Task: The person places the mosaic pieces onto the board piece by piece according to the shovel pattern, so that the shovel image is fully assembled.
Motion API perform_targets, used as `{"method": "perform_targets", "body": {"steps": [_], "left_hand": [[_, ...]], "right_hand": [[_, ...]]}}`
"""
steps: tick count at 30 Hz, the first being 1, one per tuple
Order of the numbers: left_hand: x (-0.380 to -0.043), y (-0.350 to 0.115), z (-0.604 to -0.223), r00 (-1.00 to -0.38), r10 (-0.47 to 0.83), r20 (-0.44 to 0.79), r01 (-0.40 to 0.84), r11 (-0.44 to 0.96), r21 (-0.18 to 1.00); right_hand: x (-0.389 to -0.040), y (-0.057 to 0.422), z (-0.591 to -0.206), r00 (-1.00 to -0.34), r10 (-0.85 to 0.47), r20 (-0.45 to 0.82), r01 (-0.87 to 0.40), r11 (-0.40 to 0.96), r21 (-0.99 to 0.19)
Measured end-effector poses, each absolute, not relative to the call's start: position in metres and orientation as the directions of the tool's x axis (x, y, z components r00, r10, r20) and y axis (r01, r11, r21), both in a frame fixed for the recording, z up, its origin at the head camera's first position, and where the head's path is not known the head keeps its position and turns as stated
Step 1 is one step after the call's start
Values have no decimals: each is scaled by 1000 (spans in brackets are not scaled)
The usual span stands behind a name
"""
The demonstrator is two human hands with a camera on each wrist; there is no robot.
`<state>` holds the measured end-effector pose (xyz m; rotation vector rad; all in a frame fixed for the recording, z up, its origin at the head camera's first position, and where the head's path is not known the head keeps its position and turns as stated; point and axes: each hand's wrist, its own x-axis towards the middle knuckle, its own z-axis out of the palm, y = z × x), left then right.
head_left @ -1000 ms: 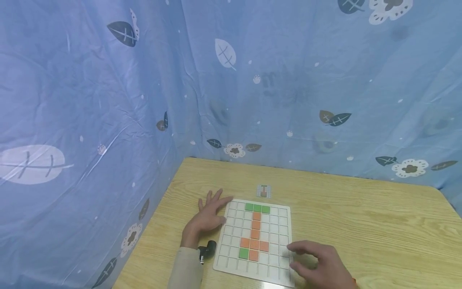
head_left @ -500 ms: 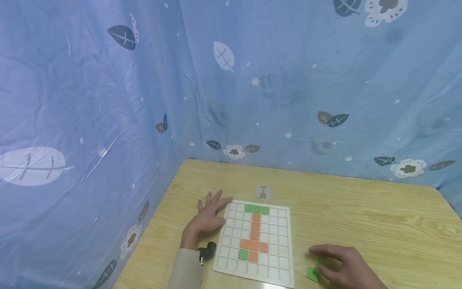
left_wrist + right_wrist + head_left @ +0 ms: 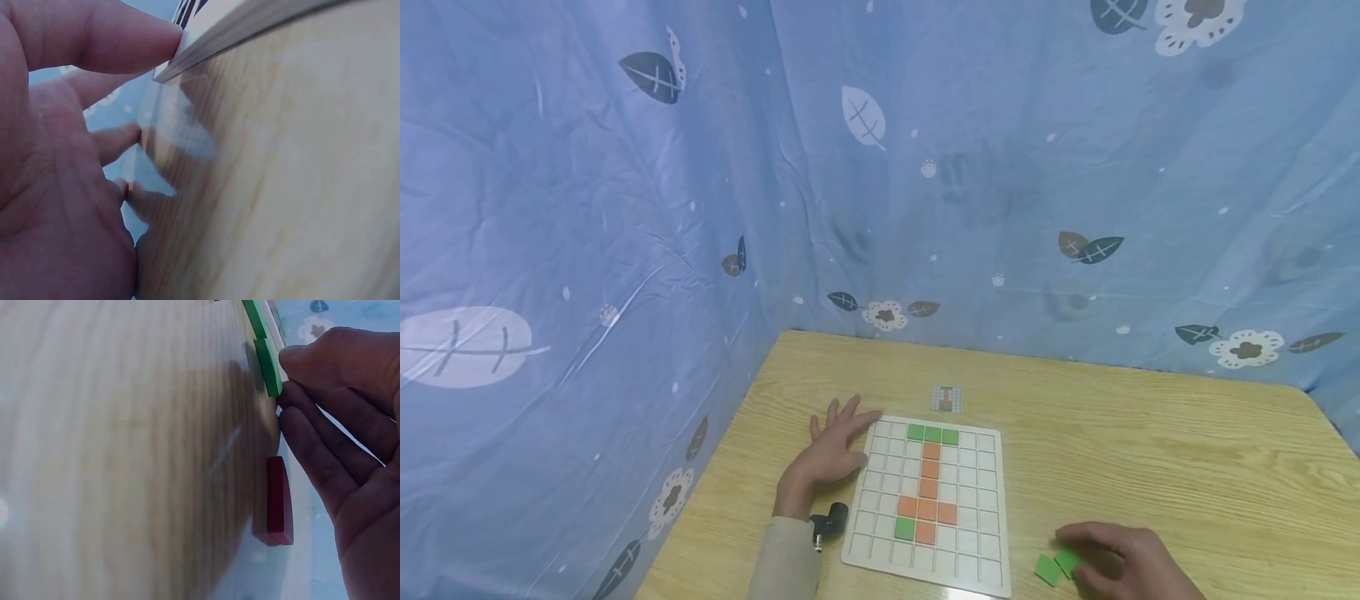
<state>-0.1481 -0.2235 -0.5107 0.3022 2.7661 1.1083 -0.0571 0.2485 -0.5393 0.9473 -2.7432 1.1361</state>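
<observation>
A white grid board (image 3: 977, 533) lies on the table, with green and orange square tiles set in some cells. My left hand (image 3: 827, 454) rests at its left edge, fingers spread. In the left wrist view the thumb (image 3: 125, 37) touches the board's side (image 3: 212, 44). To the right of the board, my right hand (image 3: 1131, 562) has thumb and forefinger curled about a green tile (image 3: 1065, 561) on the table. Another green tile (image 3: 1047, 570) lies beside it. The right wrist view has the fingertips at the nearer green tile (image 3: 269, 369).
A small pattern card (image 3: 947, 399) lies behind the board. In the right wrist view a red tile (image 3: 280, 500) stands out below the fingers. A black device (image 3: 831, 523) is at the left wrist. A blue patterned curtain (image 3: 962, 208) borders the wooden table (image 3: 1150, 433).
My right hand has moved right, away from the board's right edge, to the green tiles, which have come into sight. The left hand has kept its place.
</observation>
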Motion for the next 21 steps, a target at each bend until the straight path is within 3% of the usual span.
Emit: {"method": "perform_targets", "body": {"steps": [9, 21], "left_hand": [[-148, -224, -512, -971, 231, -66, 122, 710, 694], [-149, -223, -513, -970, 235, -57, 129, 703, 699]], "right_hand": [[-57, 249, -547, -745, -542, 388, -652, 471, -594], [-55, 250, -548, -755, -535, 379, -641, 481, -598]]}}
